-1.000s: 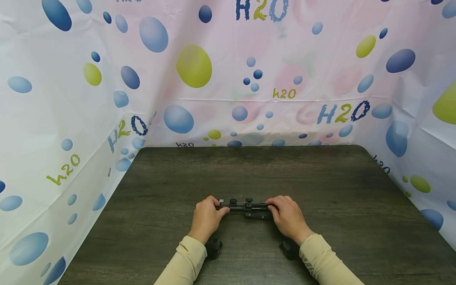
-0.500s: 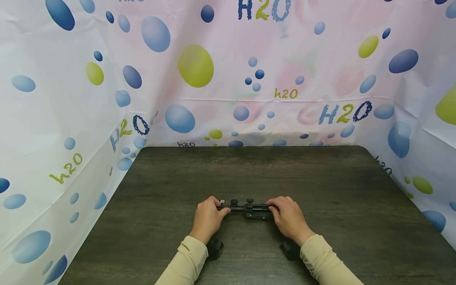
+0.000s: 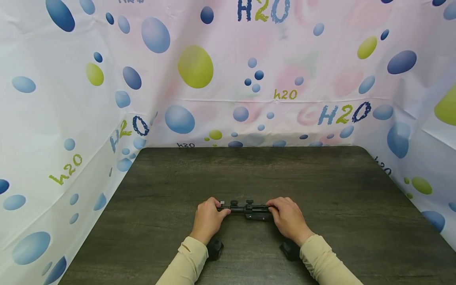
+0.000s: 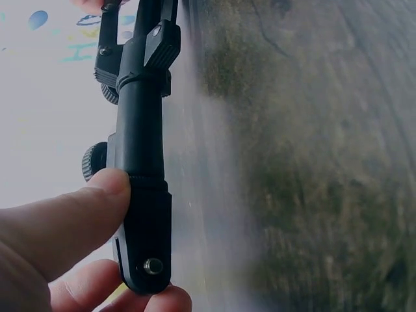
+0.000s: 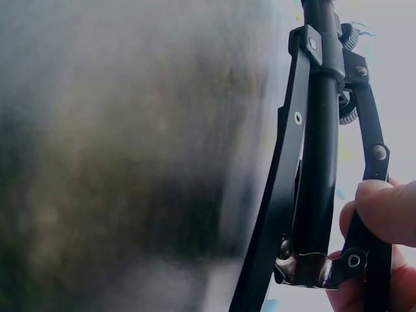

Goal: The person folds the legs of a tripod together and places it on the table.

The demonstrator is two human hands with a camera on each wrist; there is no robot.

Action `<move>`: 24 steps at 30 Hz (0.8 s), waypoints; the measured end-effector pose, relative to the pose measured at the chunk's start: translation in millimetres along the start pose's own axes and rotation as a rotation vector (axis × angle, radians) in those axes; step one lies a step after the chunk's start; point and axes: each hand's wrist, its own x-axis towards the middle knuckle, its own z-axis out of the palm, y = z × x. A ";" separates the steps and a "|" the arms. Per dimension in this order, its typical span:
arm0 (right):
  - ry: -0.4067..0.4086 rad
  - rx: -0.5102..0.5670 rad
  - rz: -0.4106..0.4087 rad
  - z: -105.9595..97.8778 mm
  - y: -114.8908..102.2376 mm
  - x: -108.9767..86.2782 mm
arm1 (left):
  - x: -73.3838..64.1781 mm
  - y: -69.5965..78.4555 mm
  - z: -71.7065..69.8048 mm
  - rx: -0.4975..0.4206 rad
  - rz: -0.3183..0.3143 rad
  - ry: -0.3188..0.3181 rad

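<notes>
A black folding tripod stand lies level across the space between my two hands in the head view. My left hand pinches its left end, thumb on top and fingertips beneath. In the left wrist view that end of the tripod stand is rounded, with a metal pin and a ridged knob. My right hand grips the other end. The right wrist view shows its thumb and fingers pinching one hinged leg, beside the central tube and a shiny metal bracket. Most right fingertips are hidden behind the leg.
The dark wood-grain table spreads around the hands. A white sheet with blue and green dots stands along its back and both sides. Black camera units sit under the left wrist and right wrist.
</notes>
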 end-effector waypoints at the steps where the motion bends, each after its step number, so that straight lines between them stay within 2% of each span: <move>1: -0.001 0.001 0.001 0.2 0.2 0.2 | 0.0 0.0 0.1 0.001 0.001 0.000; 24: -0.031 -0.025 0.024 0.9 -1.0 0.7 | 2.2 -2.8 3.8 0.019 -0.009 -0.006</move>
